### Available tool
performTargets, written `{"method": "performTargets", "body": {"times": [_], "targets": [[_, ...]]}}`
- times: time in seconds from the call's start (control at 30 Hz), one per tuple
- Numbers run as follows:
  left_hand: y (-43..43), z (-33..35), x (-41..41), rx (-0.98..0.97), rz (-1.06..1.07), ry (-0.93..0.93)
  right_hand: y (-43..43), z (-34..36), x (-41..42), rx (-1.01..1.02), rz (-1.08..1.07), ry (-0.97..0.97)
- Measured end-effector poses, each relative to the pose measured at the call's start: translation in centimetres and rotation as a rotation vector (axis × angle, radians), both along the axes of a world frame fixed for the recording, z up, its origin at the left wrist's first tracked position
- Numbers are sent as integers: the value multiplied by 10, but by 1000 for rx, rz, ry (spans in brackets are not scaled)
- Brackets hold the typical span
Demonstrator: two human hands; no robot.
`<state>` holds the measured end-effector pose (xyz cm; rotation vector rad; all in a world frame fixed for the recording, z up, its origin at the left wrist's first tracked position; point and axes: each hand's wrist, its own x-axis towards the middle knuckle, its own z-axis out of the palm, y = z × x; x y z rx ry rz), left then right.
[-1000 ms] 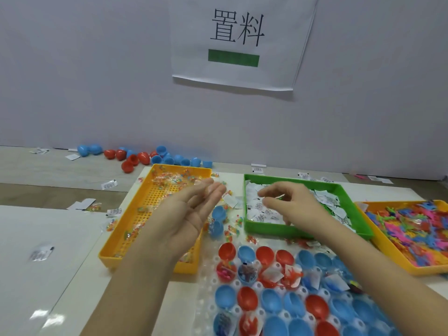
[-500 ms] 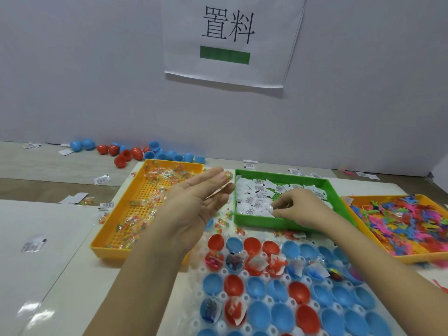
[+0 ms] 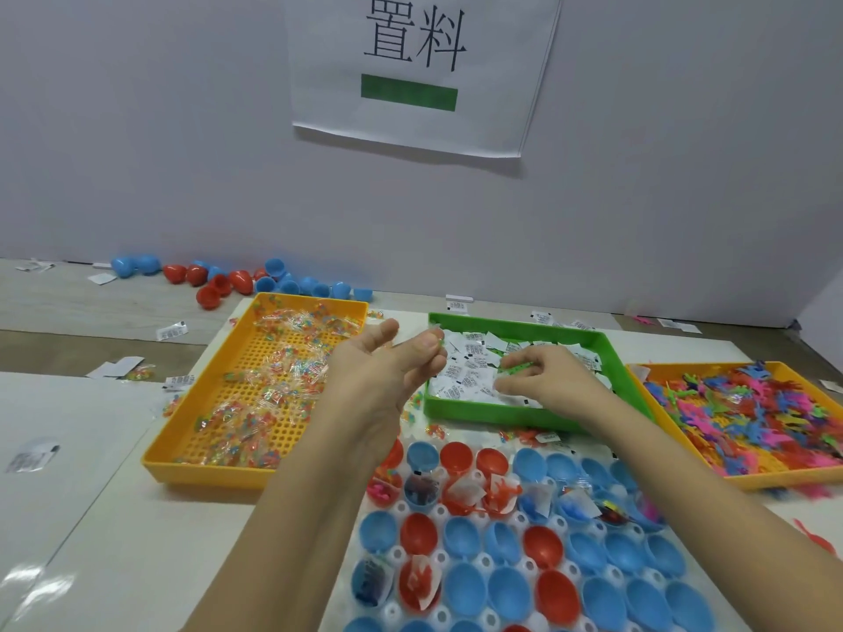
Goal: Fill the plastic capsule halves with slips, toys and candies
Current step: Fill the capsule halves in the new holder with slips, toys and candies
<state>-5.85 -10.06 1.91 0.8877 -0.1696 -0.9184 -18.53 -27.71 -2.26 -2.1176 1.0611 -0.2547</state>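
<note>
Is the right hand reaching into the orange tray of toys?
No, the right hand is down in the green tray, with its fingers among the paper slips.

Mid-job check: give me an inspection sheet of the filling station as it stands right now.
Surface: white table.
Job's things: capsule halves in a clear holder, some filled, most empty; green tray of slips; left orange tray of candies; right orange tray of toys.
Clutter: loose capsules and stray slips by the wall.
Grippers: left hand raised, palm up, fingers relaxed; right hand in the green tray on the slips, grip unclear.
Cables: nothing seen.
Surroundings: grey wall, paper sign.
</note>
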Motion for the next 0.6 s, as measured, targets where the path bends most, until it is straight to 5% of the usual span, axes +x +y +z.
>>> {"method": "performTargets", "body": {"times": [0.13,0.6], "targets": [[-4,-5,-5,9,-60,-76,1,-2,6,-99,63,118],[-1,-6,3,8,-54,-37,2,2,-4,111,-163,-277]]}}
